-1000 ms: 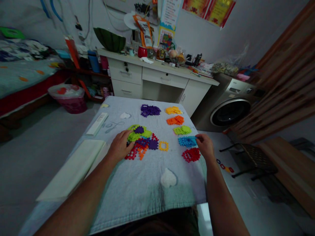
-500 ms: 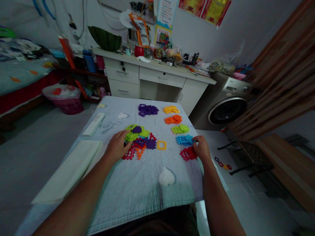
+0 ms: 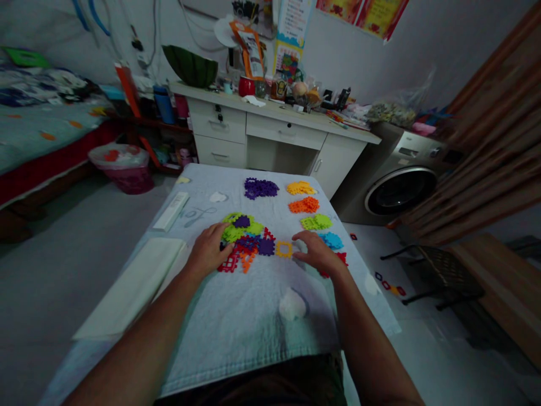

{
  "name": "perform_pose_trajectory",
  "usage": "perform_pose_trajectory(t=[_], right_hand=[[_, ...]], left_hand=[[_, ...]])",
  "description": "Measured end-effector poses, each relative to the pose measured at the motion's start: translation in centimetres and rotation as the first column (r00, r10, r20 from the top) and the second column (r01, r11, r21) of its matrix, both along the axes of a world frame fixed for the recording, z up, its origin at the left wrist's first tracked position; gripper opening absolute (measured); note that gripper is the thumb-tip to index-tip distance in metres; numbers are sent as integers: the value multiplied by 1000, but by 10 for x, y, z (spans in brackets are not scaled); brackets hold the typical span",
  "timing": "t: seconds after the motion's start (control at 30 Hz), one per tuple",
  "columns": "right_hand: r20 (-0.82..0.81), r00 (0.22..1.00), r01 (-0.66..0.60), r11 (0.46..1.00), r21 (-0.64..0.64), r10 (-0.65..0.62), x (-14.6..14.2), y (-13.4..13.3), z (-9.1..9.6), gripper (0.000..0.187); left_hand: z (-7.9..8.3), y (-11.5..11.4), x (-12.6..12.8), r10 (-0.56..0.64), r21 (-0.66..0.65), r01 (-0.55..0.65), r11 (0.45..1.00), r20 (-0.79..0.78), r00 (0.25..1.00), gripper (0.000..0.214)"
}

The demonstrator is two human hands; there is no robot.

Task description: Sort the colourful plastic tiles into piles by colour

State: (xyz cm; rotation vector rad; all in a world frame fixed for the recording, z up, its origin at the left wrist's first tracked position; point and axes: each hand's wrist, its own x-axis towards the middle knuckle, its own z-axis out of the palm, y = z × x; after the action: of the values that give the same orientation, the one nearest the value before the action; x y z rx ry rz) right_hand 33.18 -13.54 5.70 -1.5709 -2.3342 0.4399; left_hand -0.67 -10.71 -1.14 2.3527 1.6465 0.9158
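My left hand point(image 3: 210, 248) rests at the left edge of a mixed cluster of toothed plastic building pieces, thumb and fingers apart against it. In this cluster lie lime green pieces point(image 3: 253, 228), a purple square point(image 3: 266, 247), a red lattice piece point(image 3: 229, 262) and an orange piece point(image 3: 247, 260). A yellow square frame point(image 3: 283, 249) adjoins the purple square on the right. Just right of that frame is my right hand point(image 3: 316, 250), its thumb and index finger spread, with no piece visible between them. It partly covers the red pile point(image 3: 342, 258) and the blue pile point(image 3: 332, 241).
Purple point(image 3: 260, 188), yellow point(image 3: 300, 187), orange point(image 3: 304, 204) and lime point(image 3: 316, 221) piles lie farther back on the cloth-covered table point(image 3: 253, 321). At the left are a white box point(image 3: 171, 211) and a folded pale cloth point(image 3: 131, 287). A desk point(image 3: 220, 124) stands behind; several pieces lie on the floor.
My right hand has moved left from the blue and red piles to beside the yellow frame. My left hand stays at the cluster. The view has shifted slightly.
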Motion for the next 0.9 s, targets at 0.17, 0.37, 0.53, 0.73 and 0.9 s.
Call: perform_pose_trajectory(t=[0.17, 0.37, 0.53, 0.73, 0.9], right_hand=[[139, 989, -28, 996, -87, 40, -28, 2, -13, 45], [71, 997, 9, 999, -45, -6, -27, 0, -18, 35], [-22, 1000, 19, 999, -42, -20, -27, -2, -12, 17], [-131, 991, 39, 998, 51, -32, -20, 8, -14, 24], [-266, 958, 128, 989, 71, -105, -5, 42, -4, 28]], left_hand=[[0, 0, 0, -2, -5, 2, 1000, 4, 1000, 50], [0, 2, 1, -11, -6, 11, 1000, -2, 1000, 49], [-1, 3, 2, -1, 14, 1, 1000, 12, 1000, 49], [-4, 4, 1, 10, 22, -10, 1000, 16, 1000, 48], [-7, 10, 5, 20, 20, -22, 1000, 57, 998, 47]])
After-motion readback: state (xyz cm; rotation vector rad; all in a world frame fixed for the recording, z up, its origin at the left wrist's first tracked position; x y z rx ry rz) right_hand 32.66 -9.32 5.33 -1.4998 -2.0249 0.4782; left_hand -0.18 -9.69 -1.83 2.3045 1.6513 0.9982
